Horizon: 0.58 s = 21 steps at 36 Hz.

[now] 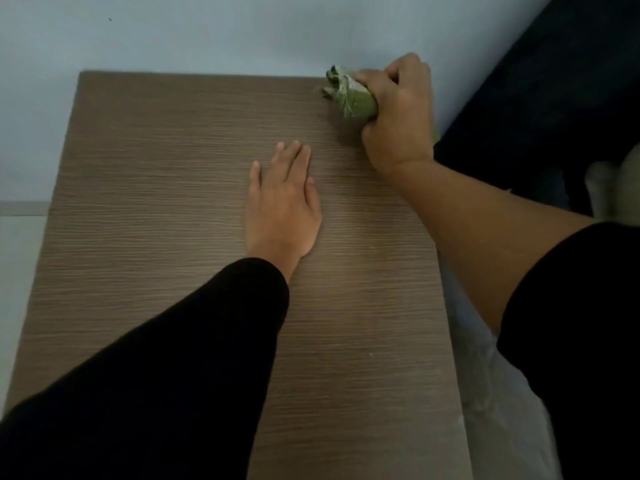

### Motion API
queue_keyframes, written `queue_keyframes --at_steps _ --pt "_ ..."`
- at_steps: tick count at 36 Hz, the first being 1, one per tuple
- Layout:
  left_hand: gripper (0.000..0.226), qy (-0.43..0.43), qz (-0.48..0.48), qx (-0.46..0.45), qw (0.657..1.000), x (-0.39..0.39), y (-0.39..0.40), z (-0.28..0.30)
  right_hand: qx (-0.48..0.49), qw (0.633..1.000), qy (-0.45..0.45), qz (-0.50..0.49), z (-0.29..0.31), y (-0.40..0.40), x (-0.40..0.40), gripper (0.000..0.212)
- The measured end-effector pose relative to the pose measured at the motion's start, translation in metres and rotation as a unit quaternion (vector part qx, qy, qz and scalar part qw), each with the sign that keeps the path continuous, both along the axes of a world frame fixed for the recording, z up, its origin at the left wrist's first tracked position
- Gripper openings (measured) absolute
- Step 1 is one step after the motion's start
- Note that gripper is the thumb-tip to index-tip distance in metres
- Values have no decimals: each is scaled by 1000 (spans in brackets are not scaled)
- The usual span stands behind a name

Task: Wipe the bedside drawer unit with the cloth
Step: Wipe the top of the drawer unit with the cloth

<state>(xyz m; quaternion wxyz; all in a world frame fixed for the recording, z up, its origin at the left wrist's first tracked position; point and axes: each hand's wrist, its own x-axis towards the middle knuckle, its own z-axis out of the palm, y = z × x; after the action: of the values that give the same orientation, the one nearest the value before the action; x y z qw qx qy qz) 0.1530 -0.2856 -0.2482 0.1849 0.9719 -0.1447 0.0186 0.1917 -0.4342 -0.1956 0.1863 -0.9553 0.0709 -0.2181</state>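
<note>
The brown wood-grain top of the bedside drawer unit [166,188] fills most of the view. My right hand [398,116] grips a bunched green cloth [349,93] and holds it down on the top's far right corner, close to the wall. My left hand [282,199] lies flat, palm down with straight fingers, on the middle of the top. A black sleeve covers my left forearm. The drawers themselves are hidden below the top.
A pale blue wall [207,32] runs along the unit's far edge. A dark upholstered piece [554,98] stands to the right of the unit. Light floor [20,244] shows at the left, and light fabric [498,393] lies along the unit's right side.
</note>
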Motion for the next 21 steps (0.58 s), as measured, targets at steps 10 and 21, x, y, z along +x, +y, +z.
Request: queue_keyframes --at_steps 10,21 --pt "50 25 17 9 1000 4 0 1 -38 981 187 38 -10 -4 39 53" --pt "49 21 21 9 1000 4 0 0 -45 959 265 89 -28 -21 37 51"
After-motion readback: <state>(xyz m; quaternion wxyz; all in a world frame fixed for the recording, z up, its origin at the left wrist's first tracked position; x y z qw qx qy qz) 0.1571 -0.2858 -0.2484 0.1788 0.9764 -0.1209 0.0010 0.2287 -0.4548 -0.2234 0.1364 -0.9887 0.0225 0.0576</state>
